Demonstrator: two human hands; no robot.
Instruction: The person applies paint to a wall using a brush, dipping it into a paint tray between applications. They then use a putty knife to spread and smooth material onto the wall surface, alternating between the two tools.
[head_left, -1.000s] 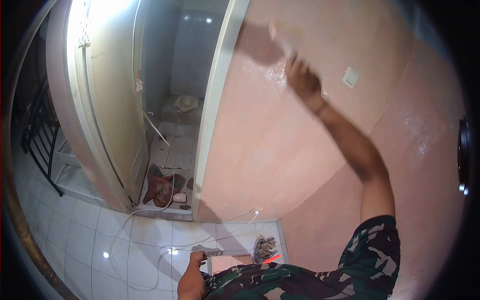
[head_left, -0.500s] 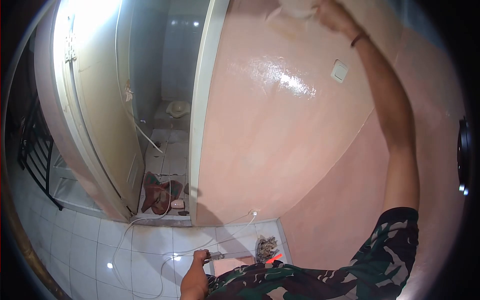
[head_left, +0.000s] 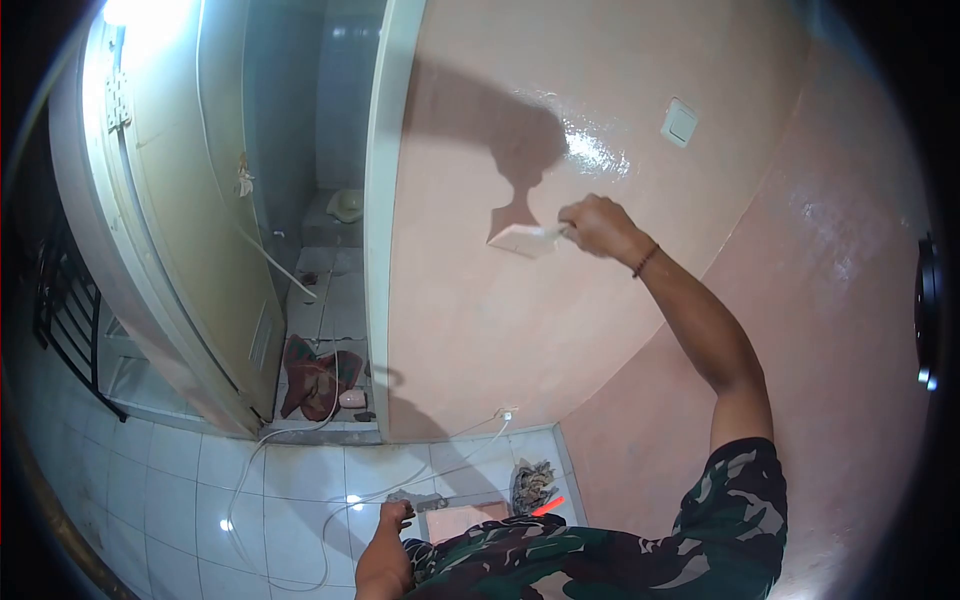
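Note:
My right hand (head_left: 600,228) is closed around the handle of a wide, flat paintbrush (head_left: 525,240). Its pale pink end points left and lies against or very close to the pink wall (head_left: 480,330); exact contact is hard to tell. Above it, the wall carries a glossy wet-looking patch and the dark shadow of hand and brush. Low in the view, my left hand (head_left: 396,514) hangs with curled fingers, and whatever they may hold cannot be made out. Beyond that hand a grey patch (head_left: 418,499) and a pink rectangular piece (head_left: 466,519) show at floor level.
A white light switch (head_left: 679,122) is on the wall. A plugged-in cable (head_left: 506,415) runs across the tiles. Crumpled material (head_left: 533,486) and an orange-red strip (head_left: 549,506) lie by the corner. Left, an open door (head_left: 200,220) leads to a toilet room with a reddish cloth (head_left: 318,380) at its threshold.
My right hand has come down and left with the paintbrush, from the top of the view to the middle of the wall. My left hand stays low, nearly in place. The view has shifted slightly.

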